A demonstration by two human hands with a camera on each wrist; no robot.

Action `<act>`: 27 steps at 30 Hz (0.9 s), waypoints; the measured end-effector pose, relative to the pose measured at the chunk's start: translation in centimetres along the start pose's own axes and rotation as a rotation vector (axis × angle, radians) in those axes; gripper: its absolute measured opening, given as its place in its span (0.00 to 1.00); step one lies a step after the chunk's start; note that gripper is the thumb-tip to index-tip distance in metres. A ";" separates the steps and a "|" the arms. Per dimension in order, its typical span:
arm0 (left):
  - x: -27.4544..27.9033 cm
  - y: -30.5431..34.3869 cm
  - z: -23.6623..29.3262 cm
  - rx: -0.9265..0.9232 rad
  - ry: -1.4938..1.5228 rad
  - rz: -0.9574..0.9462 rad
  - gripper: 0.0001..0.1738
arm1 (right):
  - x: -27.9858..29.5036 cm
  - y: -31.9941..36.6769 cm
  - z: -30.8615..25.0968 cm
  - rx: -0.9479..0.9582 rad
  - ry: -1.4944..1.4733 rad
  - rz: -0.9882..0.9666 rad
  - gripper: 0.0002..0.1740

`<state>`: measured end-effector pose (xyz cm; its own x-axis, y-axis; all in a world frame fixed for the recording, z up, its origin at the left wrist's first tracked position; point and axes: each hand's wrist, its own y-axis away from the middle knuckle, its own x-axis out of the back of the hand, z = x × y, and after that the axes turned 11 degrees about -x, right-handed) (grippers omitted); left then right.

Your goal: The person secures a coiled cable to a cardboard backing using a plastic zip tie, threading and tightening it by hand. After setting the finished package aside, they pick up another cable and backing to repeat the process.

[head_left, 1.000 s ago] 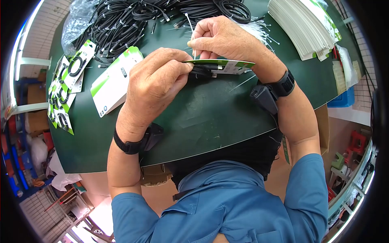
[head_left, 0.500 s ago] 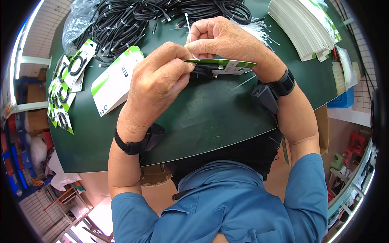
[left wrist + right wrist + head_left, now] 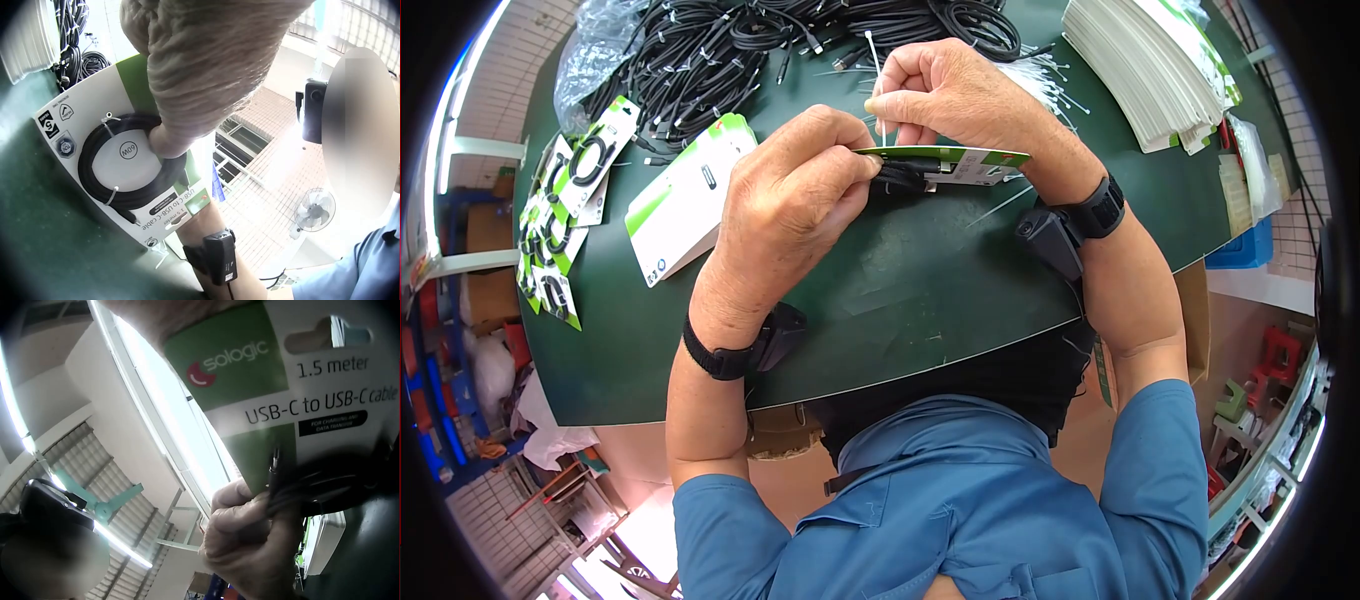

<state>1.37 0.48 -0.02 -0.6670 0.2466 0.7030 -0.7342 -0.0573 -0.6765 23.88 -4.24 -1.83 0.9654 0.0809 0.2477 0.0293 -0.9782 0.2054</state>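
Against the frame half a second ago, we see our right hand (image 3: pixel 960 95) a little higher above the card's edge, with more of the white zip tie (image 3: pixel 872 55) showing below its fingertips. That hand pinches the tie between thumb and fingers; our left hand (image 3: pixel 795 195), almost unmoved, grips the printed card (image 3: pixel 990 167) and the black cable coil (image 3: pixel 900 176) on it, its thumb pressed over the coil.

The card is held up above the table (image 3: pixel 870 300), its left end in the left hand, its edge just below the right hand's fingers. It is white and green with a hang hole, printed "1.5 meter USB-C to USB-C cable"; the coil makes a ring around "60W", with white ties around it at two places.

Just beside the left hand lie blank-faced white cards (image 3: pixel 685 215), and farther left, carded cables (image 3: pixel 587 165). Beyond the hands sit heaped black cables (image 3: pixel 690 75) and loose zip ties (image 3: pixel 1037 75).
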 end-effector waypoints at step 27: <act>-0.5 -0.1 -0.6 -0.100 -0.069 0.042 0.10 | 0.7 0.9 -0.8 -0.018 -0.099 -0.268 0.12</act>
<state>1.84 0.90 -0.47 -0.7066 0.1788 0.6846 -0.6913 0.0318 -0.7218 24.33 -4.94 -0.73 0.9445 0.3162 0.0888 0.2830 -0.9208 0.2684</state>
